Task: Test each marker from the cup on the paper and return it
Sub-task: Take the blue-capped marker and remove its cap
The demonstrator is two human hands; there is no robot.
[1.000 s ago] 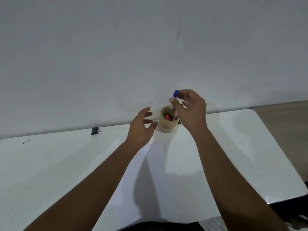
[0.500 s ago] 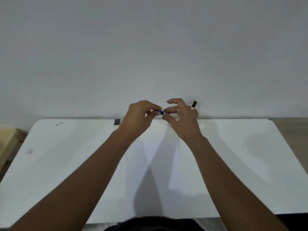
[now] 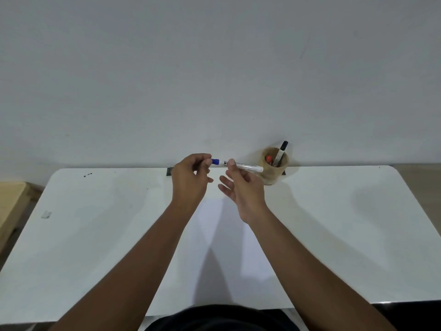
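Observation:
My right hand [image 3: 241, 187] holds a white marker [image 3: 248, 166] level above the table, pinched between thumb and fingers. My left hand [image 3: 191, 180] pinches the marker's blue cap [image 3: 215, 161], which sits a short gap away from the marker's left end. A sheet of white paper [image 3: 222, 237] lies on the white table [image 3: 95, 235] under my forearms. The tan cup [image 3: 274, 167] stands at the table's far edge, right of my hands, with a black-capped marker [image 3: 281, 152] and a red-capped one [image 3: 269, 159] in it.
A grey wall rises directly behind the table. A small dark object [image 3: 170, 171] lies at the far edge behind my left hand. A wooden piece of furniture [image 3: 10, 206] stands off the table's left side. A small scrap [image 3: 46, 214] lies near the left edge.
My right hand lifted the blue-capped marker out of the cup and brought it toward me. My left hand took hold of the cap, which now sits apart from the marker body.

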